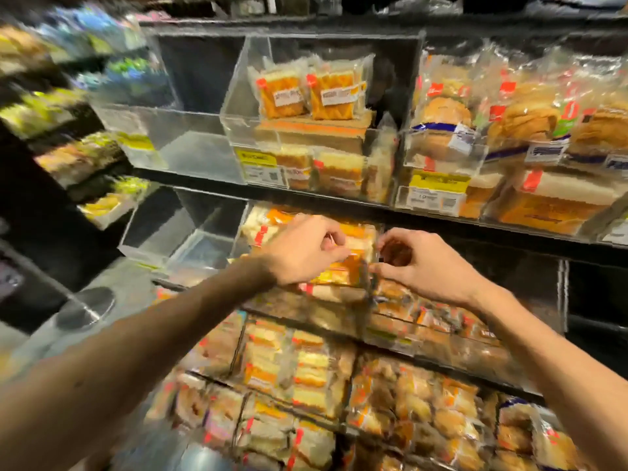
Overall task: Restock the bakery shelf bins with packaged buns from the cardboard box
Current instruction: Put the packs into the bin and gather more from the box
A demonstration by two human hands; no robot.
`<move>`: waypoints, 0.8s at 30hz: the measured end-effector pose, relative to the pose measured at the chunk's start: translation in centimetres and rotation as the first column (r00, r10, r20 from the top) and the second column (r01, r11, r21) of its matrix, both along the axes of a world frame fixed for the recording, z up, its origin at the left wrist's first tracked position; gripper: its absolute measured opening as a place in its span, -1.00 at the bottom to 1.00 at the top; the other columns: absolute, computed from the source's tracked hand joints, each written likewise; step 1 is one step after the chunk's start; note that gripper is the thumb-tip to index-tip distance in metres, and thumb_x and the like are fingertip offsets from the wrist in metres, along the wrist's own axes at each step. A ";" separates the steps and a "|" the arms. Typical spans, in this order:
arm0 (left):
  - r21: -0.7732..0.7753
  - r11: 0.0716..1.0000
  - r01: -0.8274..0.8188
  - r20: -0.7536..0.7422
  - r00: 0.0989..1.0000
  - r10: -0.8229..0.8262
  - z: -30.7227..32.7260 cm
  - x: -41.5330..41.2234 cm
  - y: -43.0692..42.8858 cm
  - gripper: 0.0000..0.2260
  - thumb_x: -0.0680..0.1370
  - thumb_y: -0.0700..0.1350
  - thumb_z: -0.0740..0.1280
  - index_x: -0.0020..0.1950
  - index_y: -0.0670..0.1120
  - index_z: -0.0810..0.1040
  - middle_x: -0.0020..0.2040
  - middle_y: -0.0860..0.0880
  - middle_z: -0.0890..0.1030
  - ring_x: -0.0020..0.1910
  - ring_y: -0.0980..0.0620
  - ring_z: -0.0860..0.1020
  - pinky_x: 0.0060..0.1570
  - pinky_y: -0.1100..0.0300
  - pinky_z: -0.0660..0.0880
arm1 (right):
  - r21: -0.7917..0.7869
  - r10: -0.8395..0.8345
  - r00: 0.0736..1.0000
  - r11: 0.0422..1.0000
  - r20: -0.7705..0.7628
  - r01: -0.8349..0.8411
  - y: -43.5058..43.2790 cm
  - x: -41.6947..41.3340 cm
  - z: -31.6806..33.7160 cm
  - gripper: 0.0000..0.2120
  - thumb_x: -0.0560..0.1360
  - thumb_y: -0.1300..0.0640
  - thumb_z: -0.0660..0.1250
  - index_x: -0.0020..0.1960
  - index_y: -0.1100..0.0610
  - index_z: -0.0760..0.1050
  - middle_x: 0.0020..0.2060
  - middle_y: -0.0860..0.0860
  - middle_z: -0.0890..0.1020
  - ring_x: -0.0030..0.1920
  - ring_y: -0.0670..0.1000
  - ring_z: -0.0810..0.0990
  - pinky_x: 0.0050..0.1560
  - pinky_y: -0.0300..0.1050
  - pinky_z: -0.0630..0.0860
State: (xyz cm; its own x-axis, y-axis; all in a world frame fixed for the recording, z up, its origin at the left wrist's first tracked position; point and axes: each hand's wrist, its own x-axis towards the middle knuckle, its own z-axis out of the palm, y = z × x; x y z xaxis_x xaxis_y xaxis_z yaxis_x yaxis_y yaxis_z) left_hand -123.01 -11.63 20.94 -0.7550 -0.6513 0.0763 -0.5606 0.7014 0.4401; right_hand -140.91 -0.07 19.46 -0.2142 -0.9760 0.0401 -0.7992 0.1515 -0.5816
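Shop bakery aisle: dark shelves (pixel 204 180) of clear bins (pixel 190 130), yellow price labels (pixel 438 181), wrapped buns (pixel 445 113).

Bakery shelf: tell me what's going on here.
A person is stocking the middle shelf. The left hand and right hand both pinch a packaged bun at its sides, holding it over a clear bin that has similar packets in it. The cardboard box is out of view.

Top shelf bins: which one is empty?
The leftmost clear bin: nothing shows inside. The middle bin holds orange packs, the right bin bagged buns.
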 end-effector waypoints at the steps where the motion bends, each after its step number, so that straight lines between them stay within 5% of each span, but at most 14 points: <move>1: -0.032 0.996 -0.084 0.006 0.996 0.085 0.9 3.1 -0.1 -0.87 0.53 0.09 0.38 -0.03 0.06 0.63 -0.32 0.14 0.52 -0.28 0.14 0.47 -0.17 0.23 0.35 | -0.029 0.088 0.996 0.996 -0.013 -0.088 -1.1 2.2 0.9 -0.71 0.42 -0.06 0.51 0.08 0.00 0.58 -0.16 -0.07 0.66 -0.14 -0.02 0.63 0.00 0.00 0.57; 4: -0.248 0.933 -0.262 -0.044 0.965 0.259 2.5 13.5 1.2 -0.63 0.43 0.23 0.26 -0.07 -0.02 0.65 -0.31 0.07 0.53 -0.27 0.01 0.47 -0.19 0.12 0.40 | -0.085 0.361 0.931 0.927 -0.055 -0.364 -4.0 10.0 2.3 -0.69 0.43 -0.06 0.50 0.12 0.00 0.57 -0.09 -0.04 0.65 -0.04 0.03 0.63 0.01 -0.01 0.55; 7: -0.430 0.818 -0.382 -0.015 0.909 0.417 2.9 24.1 5.3 -0.72 0.42 0.14 0.35 -0.04 -0.03 0.64 -0.23 -0.01 0.61 -0.24 -0.07 0.58 -0.25 0.12 0.48 | -0.132 0.582 0.809 0.798 -0.086 -0.588 -5.8 19.1 1.9 -0.59 0.43 -0.06 0.51 0.22 0.03 0.55 0.04 -0.02 0.64 0.06 0.01 0.60 0.10 -0.02 0.52; 12: -0.519 0.600 -0.608 0.159 0.622 0.767 1.2 39.7 14.2 -0.65 0.39 0.12 0.37 0.15 0.09 0.52 -0.02 -0.06 0.60 -0.10 -0.17 0.59 -0.24 -0.01 0.55 | -0.093 0.854 0.479 0.471 -0.200 -0.877 -6.4 35.7 -0.2 -0.47 0.45 -0.09 0.46 0.37 0.00 0.44 0.27 0.01 0.52 0.28 0.06 0.48 0.27 -0.04 0.40; 15: -0.521 0.508 -0.686 0.370 0.355 0.859 0.5 46.8 18.8 -0.56 0.34 0.15 0.48 0.15 0.00 0.58 0.07 -0.13 0.58 0.01 -0.23 0.58 -0.18 -0.06 0.56 | -0.033 0.910 0.303 0.306 -0.284 -0.951 -5.8 45.0 -1.5 -0.44 0.48 -0.16 0.38 0.42 -0.06 0.36 0.32 -0.01 0.45 0.30 0.08 0.46 0.22 0.01 0.46; 17: -0.502 0.458 -0.734 0.457 0.225 0.861 -0.4 50.8 21.0 -0.49 0.47 0.16 0.42 0.36 0.01 0.44 0.31 -0.14 0.44 0.29 -0.22 0.43 0.12 -0.05 0.46 | -0.015 0.930 0.206 0.211 -0.304 -0.977 -5.5 50.8 -2.6 -0.45 0.50 -0.17 0.34 0.42 -0.08 0.31 0.32 -0.04 0.43 0.29 0.05 0.45 0.18 0.02 0.50; 19: -0.478 0.383 -0.791 0.481 0.129 0.867 -2.1 55.2 22.4 -0.47 0.58 0.15 0.27 0.50 0.03 0.26 0.45 -0.10 0.29 0.46 -0.16 0.22 0.29 -0.01 0.30 | 0.029 0.944 0.132 0.148 -0.304 -0.989 -5.4 56.4 -3.9 -0.46 0.51 -0.18 0.32 0.42 -0.08 0.28 0.30 -0.05 0.42 0.26 0.03 0.43 0.17 0.01 0.50; 24: -0.441 0.265 -0.858 0.505 0.007 0.863 -6.8 67.9 21.8 -0.43 0.60 0.10 0.27 0.55 0.04 0.17 0.49 -0.07 0.23 0.46 -0.11 0.20 0.33 -0.03 0.26 | 0.103 0.945 0.068 0.106 -0.321 -0.989 -7.6 70.8 -6.9 -0.44 0.52 -0.18 0.32 0.46 -0.05 0.27 0.29 -0.05 0.41 0.26 0.02 0.44 0.19 -0.06 0.48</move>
State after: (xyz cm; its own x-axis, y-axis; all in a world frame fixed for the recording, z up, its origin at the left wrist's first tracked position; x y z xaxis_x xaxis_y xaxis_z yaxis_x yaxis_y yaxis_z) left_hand -55.09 10.12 14.17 0.5136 -0.8572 -0.0373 -0.8321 -0.4870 -0.2654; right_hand -70.08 -7.71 12.58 0.9560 -0.2932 0.0059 -0.2803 -0.9195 -0.2755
